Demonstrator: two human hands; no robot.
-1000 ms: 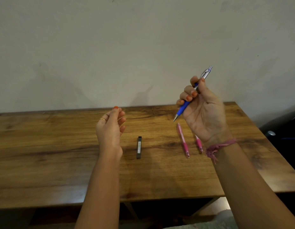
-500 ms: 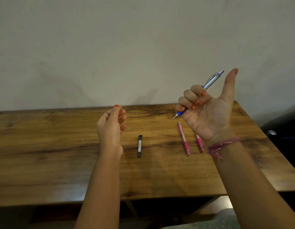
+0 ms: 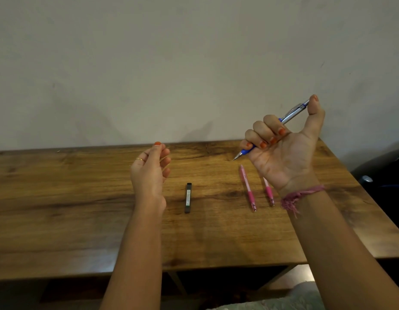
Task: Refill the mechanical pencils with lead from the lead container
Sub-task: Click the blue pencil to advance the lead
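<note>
Here, at the left, the left hand (image 3: pixel 149 175) hovers above the wooden bench (image 3: pixel 59 209), its fingers loosely curled and holding nothing that can be made out; a thin ring sits on one finger. Just to its right the lead container (image 3: pixel 188 198), a slim dark case with a pale label, lies flat on the bench with its long side pointing away from the person. It looks light and rigid, and a pinch across its narrow sides near the middle should lift it easily; the leads inside are likely brittle, so tipping them out calls for a gentle hand. Further right, two pink pencils (image 3: pixel 247 189) lie side by side on the bench, close but apart, tips toward the near edge, the right one partly hidden behind the wrist. Above them the right hand (image 3: pixel 283 148) is raised, its four fingers wrapped round the blue grip of the blue-and-silver pencil (image 3: pixel 290 116), with the thumb resting on the push-button end and the metal tip slanting down to the left. The pencil seems light and stiff; its smooth metal barrel may slip, so the rubbery grip is the safer hold while the cap end is worked. A pink thread band circles the right wrist.
</note>
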